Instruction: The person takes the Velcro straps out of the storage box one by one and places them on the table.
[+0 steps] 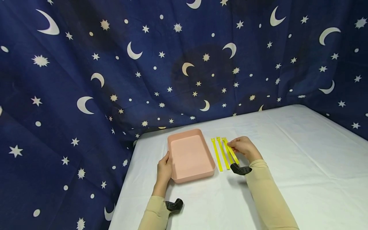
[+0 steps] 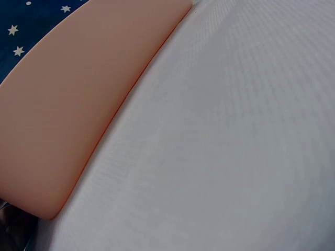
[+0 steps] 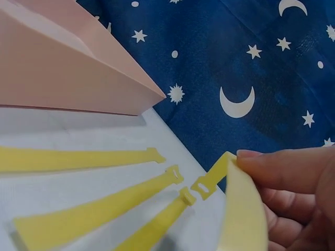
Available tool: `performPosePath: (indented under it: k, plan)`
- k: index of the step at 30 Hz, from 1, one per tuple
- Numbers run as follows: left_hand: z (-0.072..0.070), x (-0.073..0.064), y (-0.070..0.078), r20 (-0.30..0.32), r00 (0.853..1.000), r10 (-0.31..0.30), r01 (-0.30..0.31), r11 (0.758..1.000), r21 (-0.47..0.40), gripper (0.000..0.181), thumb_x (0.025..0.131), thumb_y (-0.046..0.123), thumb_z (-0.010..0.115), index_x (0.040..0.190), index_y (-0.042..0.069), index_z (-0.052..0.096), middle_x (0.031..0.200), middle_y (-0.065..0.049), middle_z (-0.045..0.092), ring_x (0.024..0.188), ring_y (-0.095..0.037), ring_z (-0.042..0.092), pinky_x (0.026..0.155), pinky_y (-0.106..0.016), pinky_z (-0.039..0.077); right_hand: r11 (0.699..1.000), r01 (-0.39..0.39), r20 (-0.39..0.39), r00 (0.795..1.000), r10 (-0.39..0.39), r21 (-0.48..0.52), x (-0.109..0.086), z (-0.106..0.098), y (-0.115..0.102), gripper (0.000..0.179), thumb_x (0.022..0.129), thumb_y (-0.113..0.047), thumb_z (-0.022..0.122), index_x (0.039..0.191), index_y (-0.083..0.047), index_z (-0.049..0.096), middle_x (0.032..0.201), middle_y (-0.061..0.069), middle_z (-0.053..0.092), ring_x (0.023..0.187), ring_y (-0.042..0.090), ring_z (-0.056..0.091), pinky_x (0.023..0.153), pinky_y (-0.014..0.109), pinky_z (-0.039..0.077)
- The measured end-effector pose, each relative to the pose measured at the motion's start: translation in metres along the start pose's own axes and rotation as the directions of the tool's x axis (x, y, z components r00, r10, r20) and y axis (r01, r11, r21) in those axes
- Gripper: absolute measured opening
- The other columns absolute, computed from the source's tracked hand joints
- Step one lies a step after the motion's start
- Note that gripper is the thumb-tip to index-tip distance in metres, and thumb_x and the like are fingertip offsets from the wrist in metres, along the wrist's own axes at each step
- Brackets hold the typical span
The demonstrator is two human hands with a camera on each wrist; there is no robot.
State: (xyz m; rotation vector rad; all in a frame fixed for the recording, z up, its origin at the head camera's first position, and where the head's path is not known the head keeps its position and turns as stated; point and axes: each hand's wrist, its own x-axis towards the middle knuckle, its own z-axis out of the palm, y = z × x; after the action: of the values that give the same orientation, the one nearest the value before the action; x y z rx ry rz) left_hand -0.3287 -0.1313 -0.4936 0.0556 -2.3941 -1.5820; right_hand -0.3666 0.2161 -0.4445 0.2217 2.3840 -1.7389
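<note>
A shallow pink tray [image 1: 189, 156] lies on the white-covered table. My left hand [image 1: 164, 169] holds its left wall; the left wrist view shows the outer side of the tray [image 2: 78, 94] but not the hand. To the right of the tray, three yellow hook-and-loop cable ties [image 1: 217, 155] lie roughly side by side, with slotted heads at the far end. Between thumb and fingers, my right hand [image 1: 244, 148] pinches another yellow cable tie [image 3: 243, 214]. It bends at the pinch, its slotted head pointing toward those on the table.
White cloth [image 1: 302, 159] covers the table. Behind it and along the left hangs a dark blue curtain [image 1: 161, 80] with moons and stars. Black wrist mounts [image 1: 241, 169] sit at both sleeves.
</note>
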Motion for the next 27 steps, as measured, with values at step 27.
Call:
performPosePath:
  k: [27]
  plan:
    - [0.000, -0.001, 0.001, -0.007, 1.000, 0.005, -0.005, 1.000, 0.008, 0.041, 0.104, 0.010, 0.049, 0.144, -0.002, 0.049, 0.147, -0.020, 0.051, 0.139, -0.039, 0.046, 0.115, -0.052, 0.039, 0.999, -0.028, -0.030, 0.999, 0.029, 0.047, -0.003, -0.019, 0.011, 0.031, 0.098, -0.013, 0.063, 0.118, 0.010, 0.061, 0.077, -0.003, 0.059, 0.068, 0.010, 0.054, 0.063, 0.023, 0.052]
